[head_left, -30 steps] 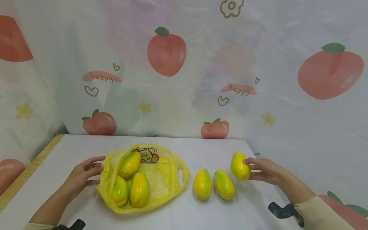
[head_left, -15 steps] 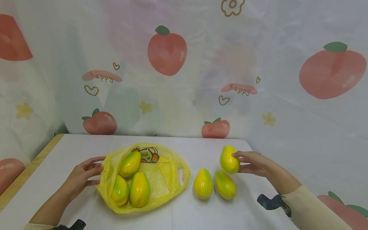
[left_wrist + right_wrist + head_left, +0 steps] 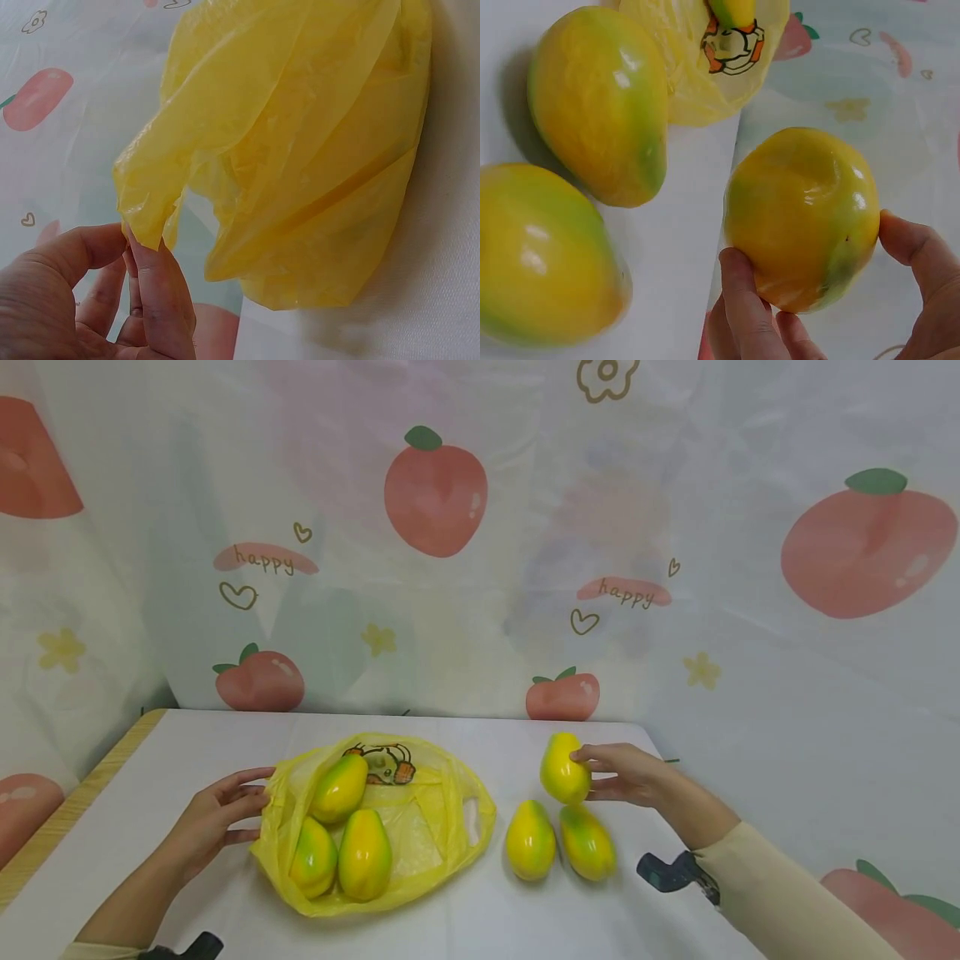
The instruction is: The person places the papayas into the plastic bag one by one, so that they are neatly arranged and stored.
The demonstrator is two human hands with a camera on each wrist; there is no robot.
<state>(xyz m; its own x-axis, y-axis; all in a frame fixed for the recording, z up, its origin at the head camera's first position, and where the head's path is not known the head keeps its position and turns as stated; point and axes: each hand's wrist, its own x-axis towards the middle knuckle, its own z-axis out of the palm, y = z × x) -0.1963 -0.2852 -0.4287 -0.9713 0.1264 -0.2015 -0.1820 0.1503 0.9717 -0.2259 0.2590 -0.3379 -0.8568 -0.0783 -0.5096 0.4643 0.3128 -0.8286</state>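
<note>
A yellow plastic bag point(image 3: 420, 835) lies with its mouth spread, and three yellow-green fruits point(image 3: 364, 855) are inside it. The left hand point(image 3: 213, 818) pinches the bag's left edge; in the left wrist view, thumb and finger of that hand point(image 3: 112, 292) meet at a corner of the yellow plastic point(image 3: 300, 172). One fruit point(image 3: 566, 768) is gripped by the right hand point(image 3: 626, 774), above and behind two others. The right wrist view has this fruit point(image 3: 802, 217) between the thumb and fingers of the right hand point(image 3: 832, 307).
Two loose fruits, one point(image 3: 531, 841) nearer the bag and one point(image 3: 587, 843) to its right, lie on the white table point(image 3: 480, 927). Behind the table hangs a printed cloth point(image 3: 480, 635). A wooden edge point(image 3: 82, 797) shows at the left.
The right hand has moved left with its fruit, from right of the loose fruits to a place behind them, nearer the bag. The left hand and the bag have stayed still.
</note>
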